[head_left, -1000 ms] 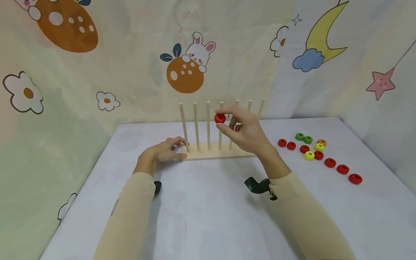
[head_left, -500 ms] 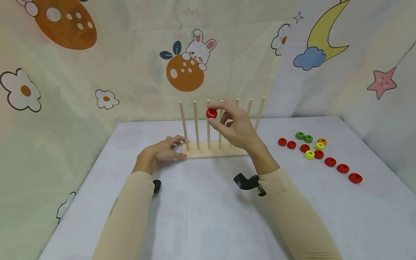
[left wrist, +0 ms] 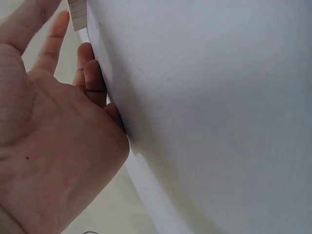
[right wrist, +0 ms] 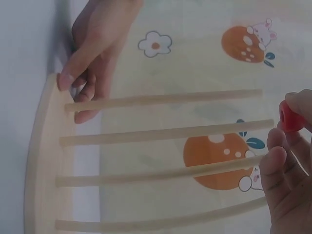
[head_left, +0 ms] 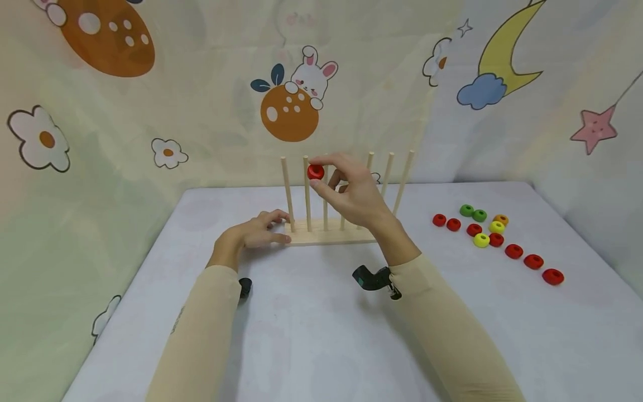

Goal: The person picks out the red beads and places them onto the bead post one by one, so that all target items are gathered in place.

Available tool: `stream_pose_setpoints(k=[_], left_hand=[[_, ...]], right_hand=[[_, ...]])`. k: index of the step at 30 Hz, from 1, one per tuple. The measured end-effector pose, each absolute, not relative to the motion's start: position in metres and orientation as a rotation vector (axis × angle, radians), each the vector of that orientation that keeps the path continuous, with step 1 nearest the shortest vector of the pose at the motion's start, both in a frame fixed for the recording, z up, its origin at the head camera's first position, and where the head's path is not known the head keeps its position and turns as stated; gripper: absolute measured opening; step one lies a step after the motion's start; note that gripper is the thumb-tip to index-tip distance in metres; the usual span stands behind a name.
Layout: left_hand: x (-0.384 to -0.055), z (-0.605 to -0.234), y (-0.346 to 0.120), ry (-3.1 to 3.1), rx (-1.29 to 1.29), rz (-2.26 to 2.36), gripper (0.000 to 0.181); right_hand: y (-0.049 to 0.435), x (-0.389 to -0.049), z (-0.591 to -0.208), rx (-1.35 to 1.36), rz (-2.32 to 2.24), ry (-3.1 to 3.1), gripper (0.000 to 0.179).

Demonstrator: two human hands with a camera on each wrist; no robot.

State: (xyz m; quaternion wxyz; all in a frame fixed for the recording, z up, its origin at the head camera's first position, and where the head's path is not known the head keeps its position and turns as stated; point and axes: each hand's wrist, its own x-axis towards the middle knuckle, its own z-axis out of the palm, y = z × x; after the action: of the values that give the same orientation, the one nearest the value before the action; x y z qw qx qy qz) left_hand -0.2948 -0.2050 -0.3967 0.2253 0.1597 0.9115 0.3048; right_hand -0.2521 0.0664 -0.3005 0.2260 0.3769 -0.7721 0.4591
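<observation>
A wooden peg stand [head_left: 329, 238], a flat base with a row of upright pegs, stands near the table's far edge. My left hand [head_left: 256, 230] holds its left end, thumb at the front and fingers behind; in the left wrist view only a corner of the base [left wrist: 78, 15] shows beyond the fingers. Between thumb and forefinger my right hand [head_left: 355, 194] pinches a red bead [head_left: 315, 172] by the top of the second peg from the left. The right wrist view has the bead [right wrist: 291, 118] just off that peg's tip, its hole turned toward it. The right hand partly covers the middle pegs.
Loose beads lie on the right of the white table [head_left: 311, 335]: several red ones [head_left: 513, 251], two green [head_left: 466, 210], two yellow [head_left: 481, 240] and an orange one [head_left: 500, 220]. A patterned cloth [head_left: 211, 100] hangs behind the table.
My right hand has carried the red bead leftward and slightly up along the pegs, from about the fourth to the second. The left hand has stayed at the stand's end.
</observation>
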Motion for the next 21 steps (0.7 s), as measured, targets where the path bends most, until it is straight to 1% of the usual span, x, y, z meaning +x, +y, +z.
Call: stream_pose_setpoints(k=[5,13,21], left_hand=[[-0.295,-0.398,-0.204,2.515,0.436,0.854,0.052],[-0.292,-0.397,-0.204,2.505,0.406,0.889,0.052],[-0.292,-0.396,-0.206,2.503,0.397,0.883,0.052]], right_hand=[[0.060,-0.254,-0.298,1.043,1.272,-2.102,0.033],[0.048,-0.257,-0.294,1.080,1.257,-2.091,0.032],[0.038,-0.262,-0.288,1.061,1.277,-2.138,0.034]])
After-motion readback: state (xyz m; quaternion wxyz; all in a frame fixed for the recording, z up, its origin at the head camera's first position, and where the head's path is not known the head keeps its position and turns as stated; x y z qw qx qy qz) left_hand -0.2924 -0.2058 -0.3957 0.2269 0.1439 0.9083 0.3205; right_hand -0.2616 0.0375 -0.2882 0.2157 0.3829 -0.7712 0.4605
